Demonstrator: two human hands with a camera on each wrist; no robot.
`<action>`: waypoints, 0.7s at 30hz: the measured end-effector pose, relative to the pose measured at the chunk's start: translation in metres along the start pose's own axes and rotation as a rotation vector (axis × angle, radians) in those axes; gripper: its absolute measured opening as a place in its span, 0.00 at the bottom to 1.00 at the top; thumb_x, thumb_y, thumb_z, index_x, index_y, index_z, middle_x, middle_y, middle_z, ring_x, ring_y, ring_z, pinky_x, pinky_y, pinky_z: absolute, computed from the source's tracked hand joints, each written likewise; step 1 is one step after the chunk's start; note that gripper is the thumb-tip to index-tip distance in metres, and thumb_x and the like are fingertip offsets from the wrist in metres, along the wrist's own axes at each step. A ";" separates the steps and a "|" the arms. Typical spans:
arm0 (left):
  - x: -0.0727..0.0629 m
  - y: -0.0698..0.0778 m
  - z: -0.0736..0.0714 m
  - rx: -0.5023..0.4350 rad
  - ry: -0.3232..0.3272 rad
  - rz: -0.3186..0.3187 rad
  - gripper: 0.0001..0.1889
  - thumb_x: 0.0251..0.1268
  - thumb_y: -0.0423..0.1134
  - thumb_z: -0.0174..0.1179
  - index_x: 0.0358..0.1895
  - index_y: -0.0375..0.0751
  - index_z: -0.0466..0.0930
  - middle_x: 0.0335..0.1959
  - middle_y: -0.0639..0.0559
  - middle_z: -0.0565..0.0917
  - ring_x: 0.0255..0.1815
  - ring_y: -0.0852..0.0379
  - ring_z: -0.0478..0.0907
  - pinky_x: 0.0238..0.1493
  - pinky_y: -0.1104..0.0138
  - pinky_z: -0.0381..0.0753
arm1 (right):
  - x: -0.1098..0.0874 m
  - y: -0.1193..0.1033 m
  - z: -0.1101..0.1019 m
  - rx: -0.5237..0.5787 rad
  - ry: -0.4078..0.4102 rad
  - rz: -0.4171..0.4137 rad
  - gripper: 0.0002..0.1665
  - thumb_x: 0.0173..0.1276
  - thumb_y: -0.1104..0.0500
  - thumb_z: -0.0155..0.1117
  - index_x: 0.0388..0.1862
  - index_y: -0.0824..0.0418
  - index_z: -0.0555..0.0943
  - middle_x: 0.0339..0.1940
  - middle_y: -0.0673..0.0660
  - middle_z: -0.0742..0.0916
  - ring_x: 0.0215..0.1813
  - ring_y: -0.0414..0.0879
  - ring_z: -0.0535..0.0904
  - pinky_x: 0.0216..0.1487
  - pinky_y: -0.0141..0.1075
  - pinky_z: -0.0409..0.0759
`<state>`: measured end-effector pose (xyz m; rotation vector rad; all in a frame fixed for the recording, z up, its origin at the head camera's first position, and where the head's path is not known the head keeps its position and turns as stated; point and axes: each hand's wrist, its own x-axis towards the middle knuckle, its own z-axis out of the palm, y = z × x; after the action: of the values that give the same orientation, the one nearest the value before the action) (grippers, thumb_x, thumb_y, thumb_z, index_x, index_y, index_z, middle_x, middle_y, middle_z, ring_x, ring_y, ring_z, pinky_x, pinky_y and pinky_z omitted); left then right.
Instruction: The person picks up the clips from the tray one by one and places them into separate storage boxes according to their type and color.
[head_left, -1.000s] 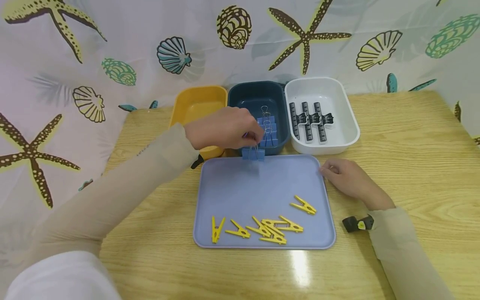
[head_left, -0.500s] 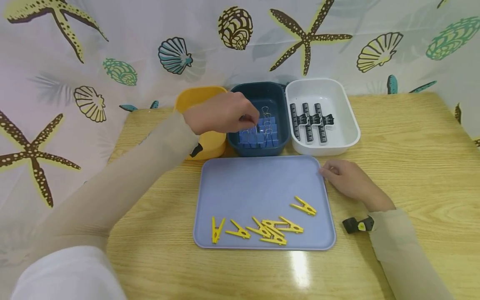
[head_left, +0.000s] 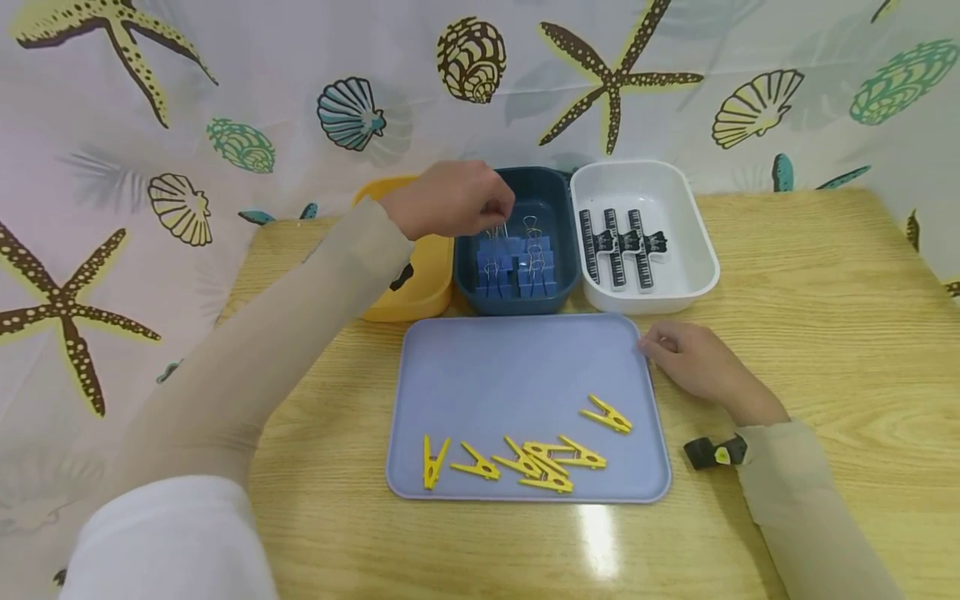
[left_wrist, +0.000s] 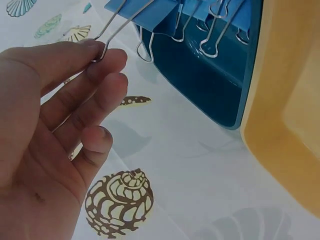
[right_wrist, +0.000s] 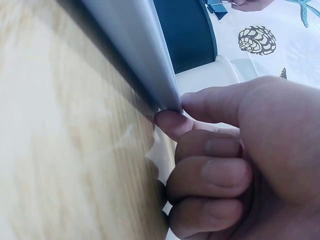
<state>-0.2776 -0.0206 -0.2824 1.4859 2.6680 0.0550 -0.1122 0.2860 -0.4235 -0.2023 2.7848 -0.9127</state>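
Note:
My left hand (head_left: 457, 200) is over the dark teal bin (head_left: 551, 187), thumb and forefinger pinching the wire handles of a blue binder clip (left_wrist: 145, 15). Its other fingers are loosely bent in the left wrist view. Several more blue binder clips (head_left: 536, 279) stand in that bin, handles up. At the right rim of the lavender tray (head_left: 510, 367), my right hand (head_left: 686, 358) pinches the edge between thumb and forefinger, the remaining fingers curled. Several yellow clothespins (head_left: 551, 479) lie on the tray's front part, with one clothespin (head_left: 609, 414) apart to the right.
A yellow bin (head_left: 420, 300) adjoins the teal one on the left, partly covered by my left arm. On the right, a white bin (head_left: 693, 250) holds three black clips (head_left: 641, 258) with a piano-key pattern. Behind the bins hangs a seashell-print cloth (head_left: 420, 50).
From above the tray's back edge, my left hand has carried the blue binder clip away from me and into the teal bin. My right hand stays at the tray rim.

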 end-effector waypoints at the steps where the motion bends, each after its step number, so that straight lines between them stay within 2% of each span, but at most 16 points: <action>1: 0.002 -0.002 0.000 0.010 0.003 -0.006 0.09 0.67 0.35 0.54 0.35 0.40 0.85 0.30 0.48 0.83 0.31 0.52 0.75 0.38 0.62 0.76 | 0.000 0.000 0.000 -0.001 0.001 0.001 0.16 0.74 0.51 0.53 0.35 0.58 0.83 0.33 0.56 0.86 0.36 0.47 0.76 0.40 0.38 0.72; 5: 0.011 -0.012 -0.001 0.047 0.002 -0.039 0.10 0.68 0.35 0.53 0.35 0.39 0.84 0.29 0.47 0.82 0.31 0.51 0.74 0.39 0.62 0.75 | 0.000 0.000 0.000 0.002 0.003 0.000 0.15 0.74 0.51 0.53 0.35 0.58 0.83 0.34 0.57 0.86 0.37 0.47 0.77 0.41 0.38 0.72; 13: 0.027 -0.034 0.006 0.115 -0.033 -0.160 0.10 0.69 0.35 0.50 0.36 0.41 0.82 0.33 0.48 0.82 0.35 0.51 0.73 0.43 0.59 0.77 | 0.001 0.000 0.002 0.012 0.002 0.007 0.15 0.74 0.51 0.53 0.34 0.58 0.82 0.32 0.55 0.86 0.34 0.46 0.75 0.39 0.37 0.71; 15: 0.029 -0.039 0.008 0.127 -0.022 -0.183 0.10 0.68 0.34 0.49 0.33 0.41 0.80 0.31 0.48 0.80 0.34 0.51 0.72 0.40 0.59 0.75 | 0.001 0.000 0.003 0.010 0.002 0.007 0.15 0.74 0.52 0.53 0.34 0.58 0.82 0.30 0.54 0.85 0.33 0.45 0.74 0.38 0.37 0.71; 18: 0.033 -0.045 0.013 0.143 -0.009 -0.214 0.10 0.68 0.33 0.48 0.32 0.41 0.80 0.30 0.48 0.79 0.33 0.51 0.72 0.38 0.59 0.75 | 0.001 0.000 0.003 0.001 0.001 0.012 0.15 0.74 0.51 0.53 0.34 0.58 0.82 0.30 0.54 0.85 0.33 0.45 0.74 0.38 0.36 0.70; 21: 0.041 -0.050 0.023 0.152 -0.031 -0.242 0.11 0.68 0.33 0.48 0.34 0.41 0.82 0.33 0.47 0.81 0.35 0.50 0.74 0.40 0.58 0.78 | 0.000 0.001 0.002 -0.004 0.004 0.019 0.15 0.74 0.51 0.53 0.34 0.58 0.82 0.32 0.55 0.86 0.34 0.46 0.75 0.39 0.37 0.71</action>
<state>-0.3390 -0.0125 -0.3112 1.1753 2.8594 -0.1889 -0.1116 0.2861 -0.4255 -0.1750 2.7875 -0.9039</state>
